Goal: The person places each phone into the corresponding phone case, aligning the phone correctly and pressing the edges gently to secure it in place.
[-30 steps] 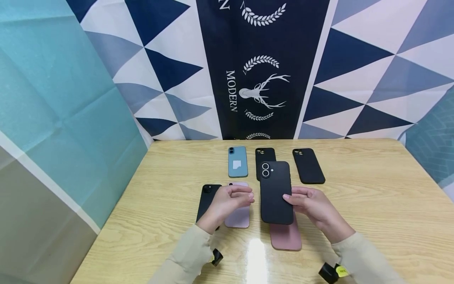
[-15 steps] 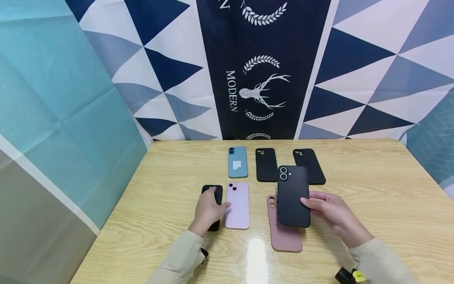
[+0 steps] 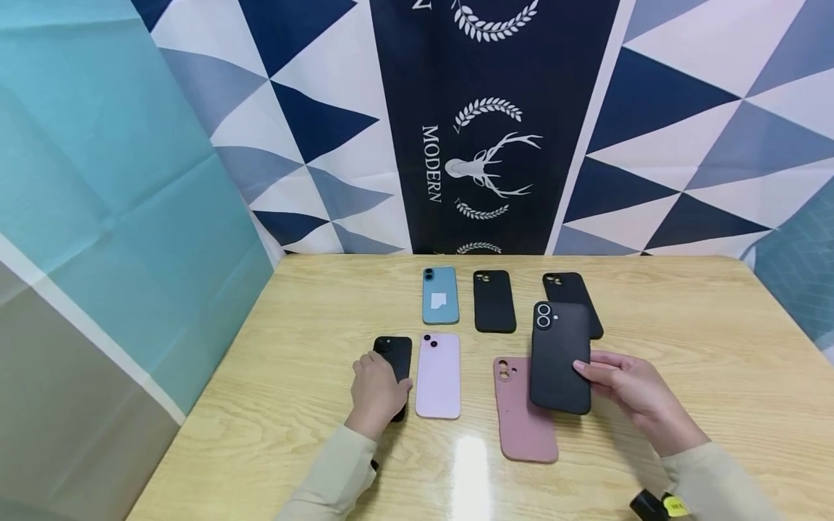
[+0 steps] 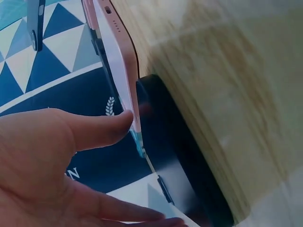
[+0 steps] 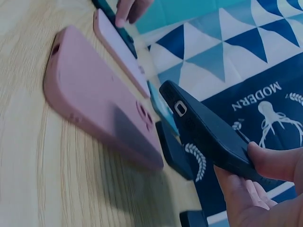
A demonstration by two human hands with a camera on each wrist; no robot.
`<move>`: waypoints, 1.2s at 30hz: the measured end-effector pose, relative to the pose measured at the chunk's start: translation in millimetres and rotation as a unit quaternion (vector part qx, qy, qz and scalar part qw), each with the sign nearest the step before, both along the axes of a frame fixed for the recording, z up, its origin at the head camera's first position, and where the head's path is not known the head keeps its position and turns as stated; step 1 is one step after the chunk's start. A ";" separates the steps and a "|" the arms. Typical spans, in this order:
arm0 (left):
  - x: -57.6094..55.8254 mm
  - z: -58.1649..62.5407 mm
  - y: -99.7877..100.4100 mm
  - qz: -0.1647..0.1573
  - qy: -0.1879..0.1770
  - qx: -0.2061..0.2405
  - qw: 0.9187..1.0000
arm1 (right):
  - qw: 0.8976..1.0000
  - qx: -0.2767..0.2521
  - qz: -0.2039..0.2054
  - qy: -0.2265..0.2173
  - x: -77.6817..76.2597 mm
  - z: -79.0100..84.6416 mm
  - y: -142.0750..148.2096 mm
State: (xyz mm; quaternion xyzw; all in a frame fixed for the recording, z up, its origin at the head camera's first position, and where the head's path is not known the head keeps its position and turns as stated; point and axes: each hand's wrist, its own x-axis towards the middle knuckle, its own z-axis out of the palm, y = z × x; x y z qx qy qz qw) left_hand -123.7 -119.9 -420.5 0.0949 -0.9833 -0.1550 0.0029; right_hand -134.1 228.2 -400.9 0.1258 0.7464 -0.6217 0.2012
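My right hand (image 3: pixel 641 398) grips a phone in a black case (image 3: pixel 560 358) by its right edge, thumb on the back and fingers beneath. Held above the table, it overlaps a pink phone case (image 3: pixel 524 427) lying below. In the right wrist view the cased phone (image 5: pixel 213 130) shows its charging-port end. My left hand (image 3: pixel 378 394) is over a black phone (image 3: pixel 394 351), covering part of it. The left wrist view shows its fingers straight and the thumb spread apart, beside the black phone (image 4: pixel 182 156). A lilac phone (image 3: pixel 438 376) lies just to the right of that hand.
Along the back of the wooden table (image 3: pixel 313 304) lie a blue phone (image 3: pixel 441 297) with a white label and a black phone case (image 3: pixel 495 302). Another black phone case (image 3: pixel 573 293) is partly hidden behind the held phone. Patterned cloth (image 3: pixel 326 130) hangs behind the table.
My right hand has carried the cased phone to the right, uncovering more of the pink case. My left hand has moved left and down from beside the held phone to the black phone.
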 end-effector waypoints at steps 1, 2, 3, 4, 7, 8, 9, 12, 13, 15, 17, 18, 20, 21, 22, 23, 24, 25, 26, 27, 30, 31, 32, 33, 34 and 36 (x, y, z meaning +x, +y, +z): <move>0.1 0.4 0.4 0.000 -0.007 -0.012 1.000 | 1.000 0.008 0.001 0.001 -0.4 0.0 3.5; 0.5 0.5 0.9 0.000 -0.015 -0.020 1.000 | 1.000 0.016 0.003 0.001 -0.5 -0.1 6.5; 1.1 0.8 1.6 0.001 -0.022 -0.027 0.999 | 1.000 0.022 0.005 0.002 -0.3 -0.6 9.5; 2.0 0.6 2.4 0.002 -0.029 -0.030 0.999 | 1.000 0.029 0.007 0.001 0.2 -1.2 12.3; 4.0 0.0 4.4 0.008 -0.036 -0.028 0.999 | 0.999 0.047 0.013 -0.005 4.0 -4.1 20.2; 4.5 -0.2 4.9 0.011 -0.034 -0.025 0.999 | 0.998 0.053 0.015 -0.006 5.6 -5.4 22.4; 4.3 -0.2 5.2 0.013 -0.030 -0.021 0.999 | 0.998 0.057 0.016 -0.006 7.3 -6.7 24.8; 2.2 1.3 4.8 0.014 -0.019 -0.014 1.000 | 0.997 0.070 0.022 -0.004 11.5 -10.3 31.5; 1.5 1.8 4.5 0.014 -0.020 -0.013 1.000 | 0.997 0.071 0.022 -0.006 12.4 -11.6 33.4; 0.9 2.4 3.9 0.014 -0.023 -0.010 1.000 | 0.997 0.066 0.026 -0.009 15.1 -14.7 37.2; 0.9 2.2 3.5 0.015 -0.030 -0.009 0.999 | 0.997 0.068 0.032 -0.015 17.8 -17.1 40.8; 1.0 2.0 3.4 0.016 -0.031 -0.009 0.999 | 0.997 0.070 0.035 -0.017 19.1 -18.0 42.3; 1.0 1.3 3.2 0.017 -0.029 -0.007 0.999 | 0.996 0.073 0.042 -0.021 21.1 -19.6 44.8; 0.4 1.0 2.9 0.017 -0.027 -0.005 0.999 | 0.996 0.077 0.044 -0.023 21.3 -19.9 45.9; -0.2 0.8 2.6 0.016 -0.023 -0.003 1.000 | 0.995 0.081 0.045 -0.025 21.1 -20.0 46.7; -0.9 1.0 2.3 0.015 -0.020 0.000 1.000 | 0.995 0.083 0.047 -0.026 20.8 -20.3 47.4; -1.5 1.4 1.9 0.014 -0.016 0.004 1.000 | 0.995 0.083 0.046 -0.028 20.4 -20.7 47.9; -2.1 1.6 1.4 0.013 -0.014 0.007 1.000 | 0.995 0.083 0.047 -0.030 20.1 -21.1 48.3; -2.3 2.0 0.9 0.012 -0.013 0.011 1.000 | 0.995 0.080 0.047 -0.033 19.8 -21.6 48.5; -2.4 2.4 0.3 0.011 -0.013 0.013 1.000 | 0.995 0.077 0.047 -0.036 20.1 -22.5 48.4; -2.9 4.6 -0.6 0.008 -0.011 0.018 1.000 | 0.995 0.074 0.054 -0.038 20.2 -24.8 48.0; -2.8 5.2 -1.0 0.008 -0.010 0.021 1.000 | 0.995 0.075 0.058 -0.037 20.4 -25.8 47.6; -2.7 5.7 -1.4 0.008 -0.010 0.023 1.000 | 0.994 0.081 0.058 -0.038 21.0 -26.7 46.8; -2.6 5.8 -1.9 0.006 -0.010 0.022 1.000 | 0.993 0.091 0.058 -0.037 21.8 -27.8 46.1; -2.6 6.0 -2.2 0.005 -0.010 0.021 1.000 | 0.992 0.103 0.058 -0.036 22.2 -28.6 45.5; -2.7 6.5 -2.9 0.003 -0.010 0.019 1.000 | 0.988 0.139 0.066 -0.028 22.7 -29.7 44.7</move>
